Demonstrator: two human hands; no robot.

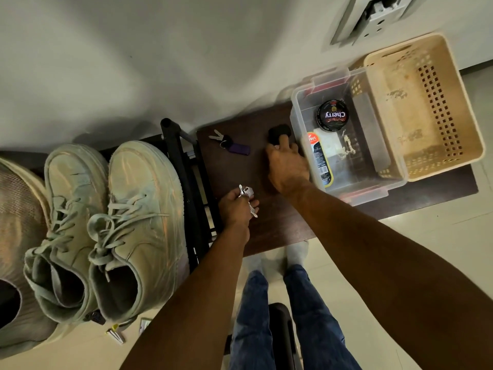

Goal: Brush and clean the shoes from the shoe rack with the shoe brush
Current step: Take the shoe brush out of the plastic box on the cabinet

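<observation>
A pair of pale laced sneakers (114,231) stands on top of the black shoe rack (184,182) at the left. My right hand (286,166) grips a dark shoe brush (278,132) on the dark brown tabletop (266,231), just left of a clear plastic box. My left hand (236,206) hovers near the table's left edge and pinches a small bunch of silver keys (246,193).
The clear box (346,193) holds a black Cherry polish tin (332,113) and a polish tube (320,158). A beige perforated basket (432,108) stands to its right. Keys with a purple fob (232,145) lie on the table. Another shoe (18,236) sits far left.
</observation>
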